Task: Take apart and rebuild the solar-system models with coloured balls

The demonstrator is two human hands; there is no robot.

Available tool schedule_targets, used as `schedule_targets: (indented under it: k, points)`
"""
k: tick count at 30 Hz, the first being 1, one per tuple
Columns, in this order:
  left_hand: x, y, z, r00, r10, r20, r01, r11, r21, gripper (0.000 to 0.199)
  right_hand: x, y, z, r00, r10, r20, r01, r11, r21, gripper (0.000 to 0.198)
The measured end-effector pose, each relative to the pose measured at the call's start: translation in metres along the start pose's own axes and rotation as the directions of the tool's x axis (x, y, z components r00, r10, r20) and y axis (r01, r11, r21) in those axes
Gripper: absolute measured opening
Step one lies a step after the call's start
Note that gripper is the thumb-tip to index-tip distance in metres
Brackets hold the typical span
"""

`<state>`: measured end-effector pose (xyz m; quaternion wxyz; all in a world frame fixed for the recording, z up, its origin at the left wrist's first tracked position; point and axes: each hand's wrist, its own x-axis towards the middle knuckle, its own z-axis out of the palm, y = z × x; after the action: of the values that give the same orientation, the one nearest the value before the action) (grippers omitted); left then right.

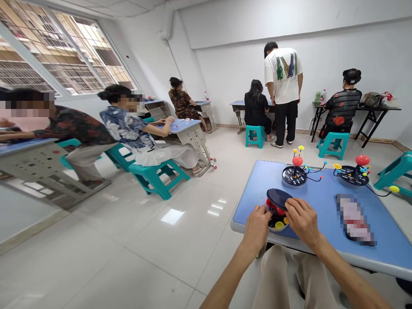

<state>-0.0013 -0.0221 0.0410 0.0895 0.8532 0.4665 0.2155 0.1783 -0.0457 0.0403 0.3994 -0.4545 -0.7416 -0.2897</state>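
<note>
Near the front left of the blue table point(309, 206), a round container point(278, 228) holds red and yellow pieces. Above it a dark round disc point(279, 198) is tilted, like a raised lid. My right hand point(303, 219) is closed on the right edge of this disc. At the container's left side, my left hand point(258, 224) has its fingers bent together by a red piece; what they pinch is hidden. Behind stand two planet models on dark round bases: the left one has a red ball point(298, 161), the right one a larger red ball point(362, 160).
A blurred-out flat object point(355, 219) lies on the table's right part. Several people sit at other desks on teal stools point(157, 176); a person in a white T-shirt point(283, 75) stands by the far wall. A small bottle point(213, 164) stands on the floor.
</note>
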Motion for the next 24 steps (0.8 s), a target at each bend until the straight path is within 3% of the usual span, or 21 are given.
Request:
schedule_targets:
  k: [2,5,7,10,14,17,20,22,24]
  points:
    - [-0.001,-0.009,0.002,0.986,-0.107,-0.128,0.084,0.981,-0.174,0.028,-0.002,-0.006,0.003,0.998,-0.055,0.027,0.055,0.998,-0.005,0.019]
    - [-0.004,-0.021,0.005,0.882,-0.351,-0.315,0.211,0.891,-0.402,0.032,-0.006,-0.015,0.006,0.991,-0.122,0.054,0.12,0.992,0.026,0.017]
    - [-0.006,-0.024,0.009,0.868,-0.403,-0.291,0.241,0.853,-0.464,0.036,-0.011,-0.02,0.006,0.986,-0.141,0.086,0.136,0.989,0.063,0.015]
    - [-0.007,-0.021,0.015,0.894,-0.393,-0.215,0.252,0.838,-0.483,0.038,-0.016,-0.026,0.003,0.974,-0.131,0.185,0.105,0.985,0.14,0.012]
    - [-0.009,-0.017,0.02,0.881,-0.431,-0.195,0.279,0.806,-0.522,0.035,-0.02,-0.026,-0.003,0.95,-0.083,0.3,-0.001,0.963,0.27,0.013]
    - [-0.01,-0.018,0.021,0.872,-0.451,-0.192,0.28,0.78,-0.559,0.031,-0.019,-0.019,-0.007,0.925,-0.016,0.38,-0.114,0.942,0.316,0.025]
    - [-0.01,-0.017,0.02,0.867,-0.458,-0.196,0.272,0.765,-0.584,0.028,-0.019,-0.012,-0.007,0.851,0.185,0.491,-0.316,0.928,0.196,0.062]
    - [-0.01,-0.014,0.018,0.863,-0.472,-0.18,0.282,0.746,-0.604,0.026,-0.019,-0.01,-0.005,0.752,0.285,0.594,-0.439,0.889,0.129,0.094]
    - [-0.01,-0.011,0.017,0.861,-0.491,-0.134,0.309,0.713,-0.63,0.026,-0.017,-0.011,-0.004,0.657,0.301,0.691,-0.514,0.85,0.119,0.103]
